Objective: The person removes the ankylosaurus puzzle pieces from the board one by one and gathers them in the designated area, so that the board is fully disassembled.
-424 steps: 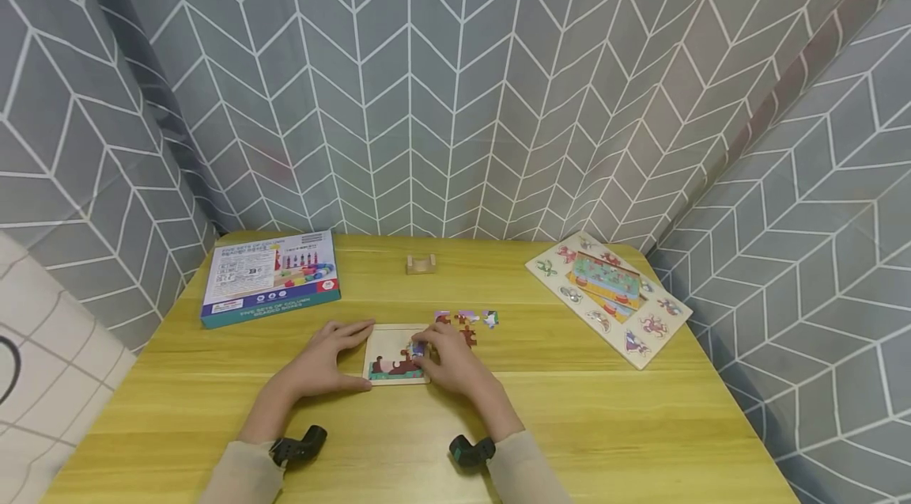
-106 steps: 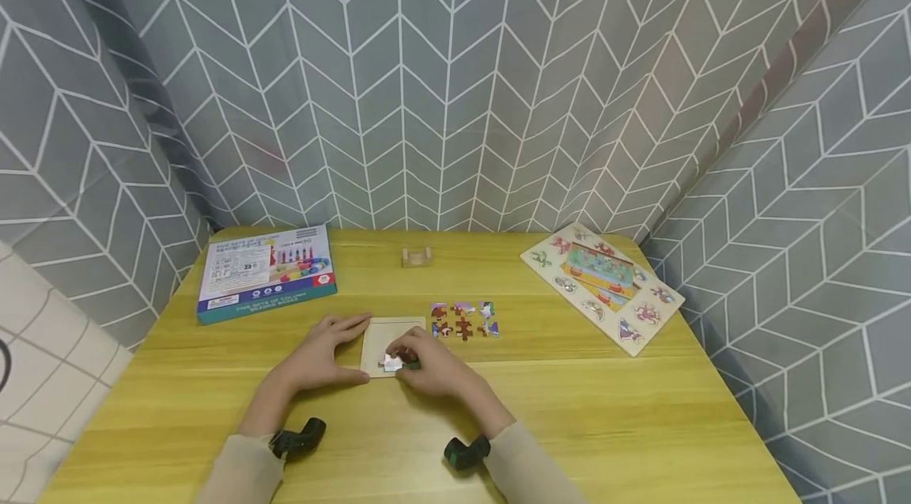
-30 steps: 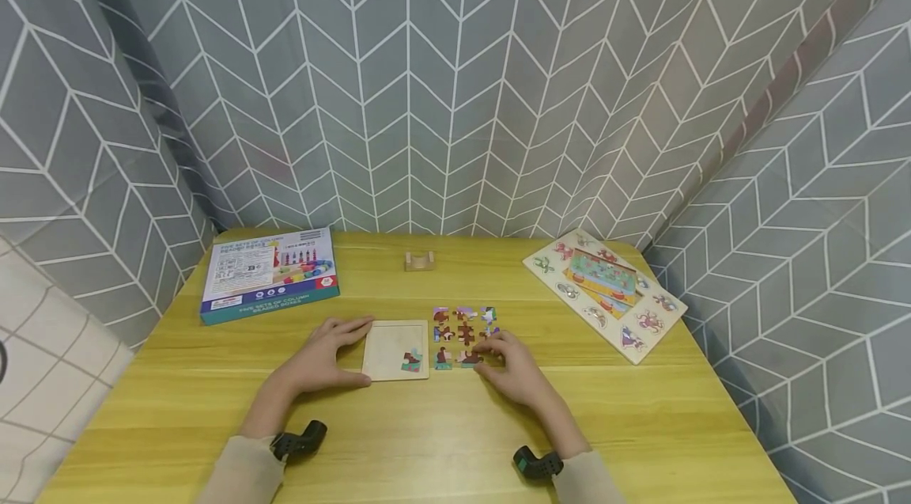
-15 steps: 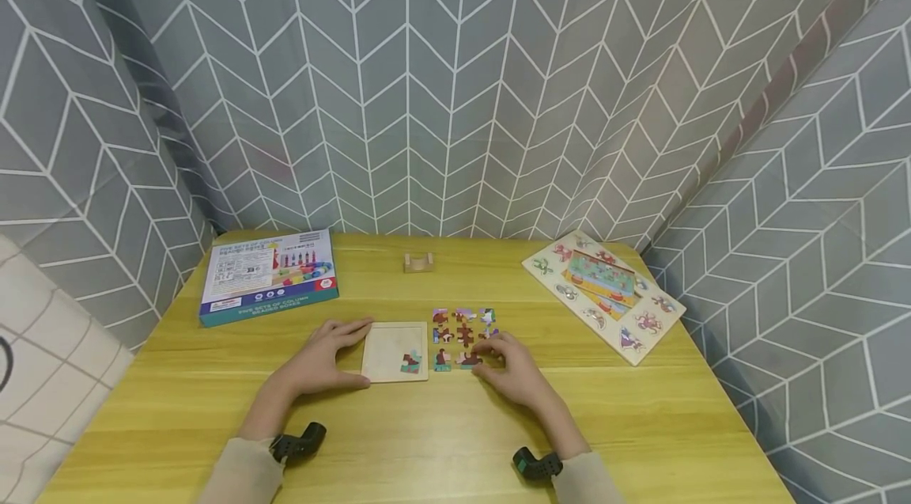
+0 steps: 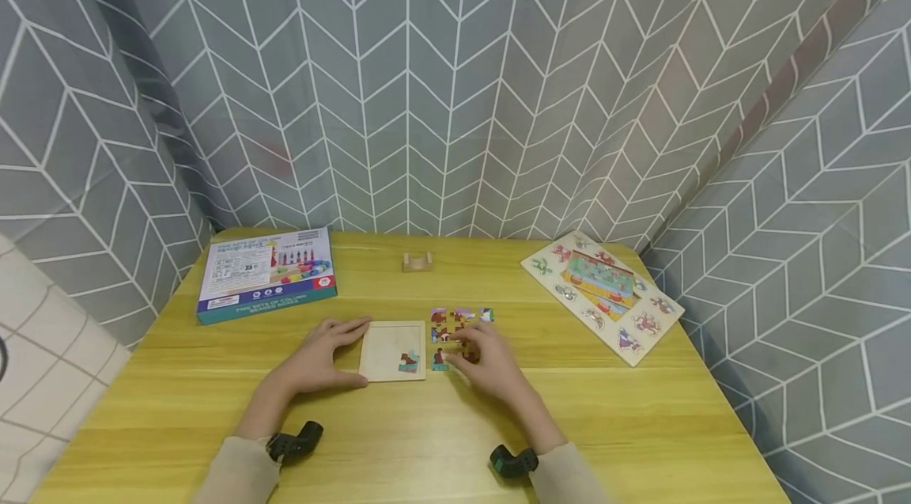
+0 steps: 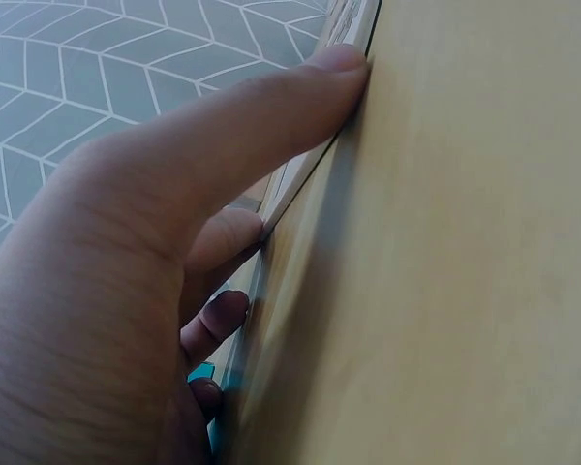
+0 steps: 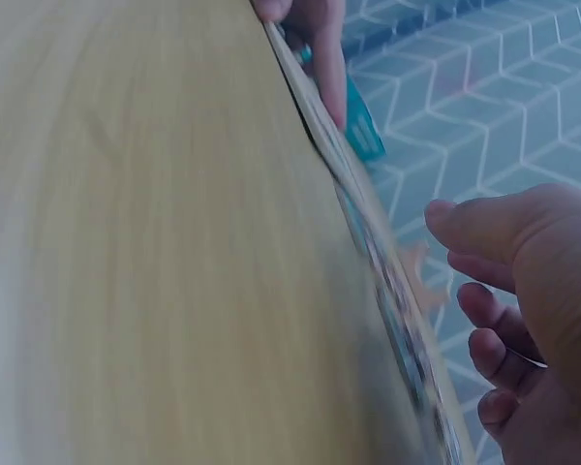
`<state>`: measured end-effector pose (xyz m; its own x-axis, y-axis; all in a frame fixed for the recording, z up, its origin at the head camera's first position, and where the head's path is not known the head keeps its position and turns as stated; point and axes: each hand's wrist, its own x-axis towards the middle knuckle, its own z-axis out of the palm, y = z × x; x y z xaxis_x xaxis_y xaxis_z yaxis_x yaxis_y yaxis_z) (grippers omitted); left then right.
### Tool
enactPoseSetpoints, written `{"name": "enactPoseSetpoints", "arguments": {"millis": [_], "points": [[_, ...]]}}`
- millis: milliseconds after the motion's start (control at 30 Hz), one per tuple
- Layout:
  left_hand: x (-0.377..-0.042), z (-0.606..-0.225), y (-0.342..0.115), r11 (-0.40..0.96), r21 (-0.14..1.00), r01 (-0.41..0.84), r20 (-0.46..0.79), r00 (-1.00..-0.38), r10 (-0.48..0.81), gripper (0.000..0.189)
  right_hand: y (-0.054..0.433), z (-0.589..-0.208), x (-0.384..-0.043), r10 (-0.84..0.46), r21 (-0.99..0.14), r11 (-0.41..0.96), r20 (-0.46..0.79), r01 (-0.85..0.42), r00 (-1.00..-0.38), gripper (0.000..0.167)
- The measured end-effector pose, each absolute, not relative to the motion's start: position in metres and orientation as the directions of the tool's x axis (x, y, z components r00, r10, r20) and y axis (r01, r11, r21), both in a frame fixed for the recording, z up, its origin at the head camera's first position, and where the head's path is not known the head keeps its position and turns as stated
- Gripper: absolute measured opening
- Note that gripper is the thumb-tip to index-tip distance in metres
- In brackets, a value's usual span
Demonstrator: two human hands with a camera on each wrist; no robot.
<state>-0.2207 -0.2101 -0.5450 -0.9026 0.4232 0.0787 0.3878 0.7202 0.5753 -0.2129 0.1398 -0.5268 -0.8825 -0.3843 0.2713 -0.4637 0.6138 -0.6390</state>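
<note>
My left hand [image 5: 319,360] holds a shallow square wooden puzzle tray [image 5: 377,346] by its left side, thumb at the near edge and a finger at the far edge. A brown and teal jigsaw piece [image 5: 409,361] lies in the tray's lower right corner. To the right, loose jigsaw pieces [image 5: 439,316] are laid out in rows. My right hand [image 5: 491,361] hovers over their lower part and hides some of them. In the right wrist view its thumb [image 7: 465,225] and fingers are apart, with nothing between them.
A bead-toy box [image 5: 266,274] lies at the back left. A small wooden notched block [image 5: 417,262] stands at the back middle. At the right, a wooden animal puzzle board [image 5: 605,320] carries a colourful picture card [image 5: 601,277]. A patterned curtain [image 5: 427,92] closes off the table's back.
Several pieces have left the tray since the earliest frame and now lie in rows at its right. In the last half second my right hand has moved left over them. The left hand stays put.
</note>
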Motion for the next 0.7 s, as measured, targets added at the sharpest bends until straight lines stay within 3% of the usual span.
{"name": "enactPoseSetpoints", "arguments": {"millis": [333, 500, 700], "points": [[-0.221, -0.546, -0.21, 0.728, 0.568, 0.384, 0.075, -0.905, 0.419, 0.103, 0.087, -0.526, -0.213, -0.487, -0.594, 0.642, 0.173, -0.485, -0.856, 0.036], [-0.222, -0.546, -0.21, 0.722, 0.571, 0.39, 0.081, -0.903, 0.423, 0.103, 0.079, -0.531, -0.213, -0.486, -0.536, 0.678, 0.185, -0.502, -0.854, 0.031], [-0.221, -0.545, -0.21, 0.724, 0.571, 0.388, 0.083, -0.904, 0.419, 0.103, 0.079, -0.529, -0.211, -0.471, -0.548, 0.681, 0.18, -0.486, -0.864, 0.03]]}}
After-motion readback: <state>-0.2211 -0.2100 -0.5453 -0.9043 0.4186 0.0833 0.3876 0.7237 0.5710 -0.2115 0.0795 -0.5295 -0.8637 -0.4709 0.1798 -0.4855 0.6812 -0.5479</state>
